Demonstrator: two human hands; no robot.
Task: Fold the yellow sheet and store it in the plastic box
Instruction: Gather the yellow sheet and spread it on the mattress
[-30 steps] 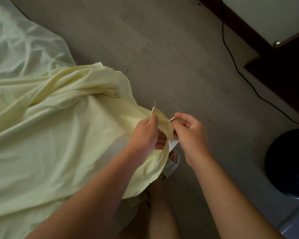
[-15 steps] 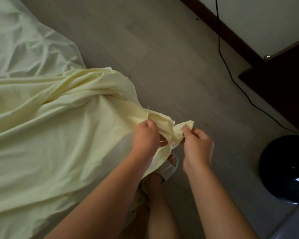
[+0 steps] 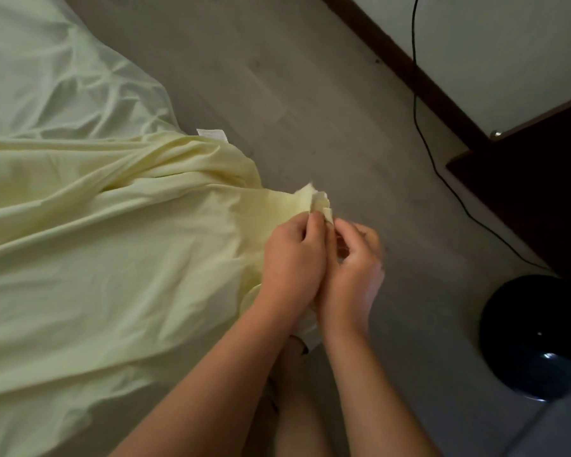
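The soft pale-yellow fabric sheet (image 3: 112,258) lies spread over the bed (image 3: 47,77), one corner pinched by the left hand (image 3: 294,258). The right hand (image 3: 353,268) curls just beside it, its hold unclear in blur. It seems wise to match corners squarely, edges aligned, before folding.

Both hands touch side by side: left hand (image 3: 294,258) pinches the sheet (image 3: 129,258), right hand (image 3: 353,268) curled, blurred.

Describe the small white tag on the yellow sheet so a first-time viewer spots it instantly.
The yellow sheet covers the lower left of the view. Follow its far edge to where it meets the grey floor. The white tag pokes out there: a small flat rectangle, whiter than the cloth around it.
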